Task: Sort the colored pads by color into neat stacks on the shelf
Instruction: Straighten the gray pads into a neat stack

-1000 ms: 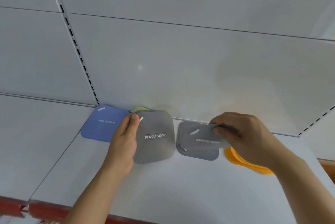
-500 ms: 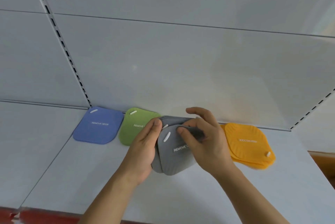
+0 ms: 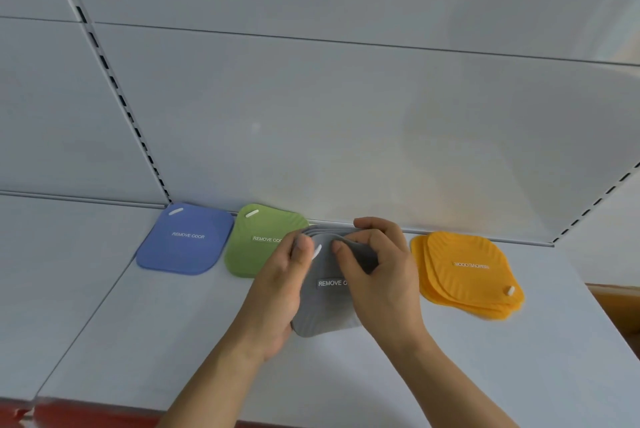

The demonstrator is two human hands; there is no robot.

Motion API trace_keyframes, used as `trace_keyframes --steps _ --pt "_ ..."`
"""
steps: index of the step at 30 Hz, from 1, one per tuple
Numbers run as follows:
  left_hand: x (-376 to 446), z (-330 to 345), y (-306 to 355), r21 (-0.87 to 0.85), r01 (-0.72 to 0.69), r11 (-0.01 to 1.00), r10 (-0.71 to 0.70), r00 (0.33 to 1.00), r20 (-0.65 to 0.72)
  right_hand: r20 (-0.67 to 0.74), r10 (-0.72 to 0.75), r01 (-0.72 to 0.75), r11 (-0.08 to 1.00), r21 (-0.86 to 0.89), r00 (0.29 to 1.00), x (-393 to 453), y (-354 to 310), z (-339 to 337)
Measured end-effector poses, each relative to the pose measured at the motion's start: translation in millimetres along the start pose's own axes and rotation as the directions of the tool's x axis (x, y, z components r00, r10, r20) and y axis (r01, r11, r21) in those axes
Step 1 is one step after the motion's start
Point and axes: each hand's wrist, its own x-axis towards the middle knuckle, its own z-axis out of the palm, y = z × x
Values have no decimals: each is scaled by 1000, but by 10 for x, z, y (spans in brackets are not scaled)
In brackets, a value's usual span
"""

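I have the grey pads (image 3: 325,303) gathered between both hands, right in front of me on the shelf (image 3: 485,358), in the gap between the green pad (image 3: 256,247) to the left and the fanned orange stack (image 3: 467,275) to the right. My left hand (image 3: 280,289) grips the bundle's left edge, thumb on top near the white slot; my right hand (image 3: 377,275) curls over its upper right part, thumb and fingers pinching the layered edges. The top pad's label runs left to right, so the bundle sits roughly square to me, with several edges splayed at the far side. Both hands are equally close. I judge the next move is squaring those edges and laying the stack flat in that gap, beyond the blue pad (image 3: 187,240).
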Motion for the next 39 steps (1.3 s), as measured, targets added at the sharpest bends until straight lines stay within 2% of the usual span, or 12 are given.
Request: trace_keyframes --steps 5,7,8,11,12,14,23,27,31,34,36,39 --pt "32 -117 -21 156 -166 974 177 982 -61 7 -108 108 994 6 994 108 86 -49" --pt "59 -222 0 141 -179 974 195 974 -113 26 -176 177 949 -262 984 274 291 -131" --pt "68 -285 5 117 -174 978 190 971 -144 96 -179 203 881 -427 979 361 416 -167" --pt "88 -458 27 66 -147 987 157 965 -209 376 106 196 706 -680 921 517 641 -224" --pt "85 -494 37 61 -143 988 153 963 -220 430 180 208 673 -710 885 544 666 -229" --pt "83 -558 41 46 -131 990 138 961 -239 485 228 243 644 -726 844 593 680 -237" --pt "59 -554 61 20 -97 995 99 957 -273 537 253 259 663 -702 805 896 610 -295" --pt "59 -541 81 13 -91 996 91 962 -257 558 64 324 757 -567 828 838 514 -417" --pt "88 -526 108 2 -100 995 98 966 -240 471 -111 308 879 -365 875 665 173 -819" --pt "118 -433 110 -26 -89 996 80 970 -231 332 -11 20 999 -26 943 512 -35 -1013" --pt "154 -321 77 -51 -64 997 52 977 -209 258 107 -175 950 258 960 419 -35 -913" --pt "182 -111 46 -86 -13 996 -2 984 -177 225 253 -316 896 312 941 188 27 -535"
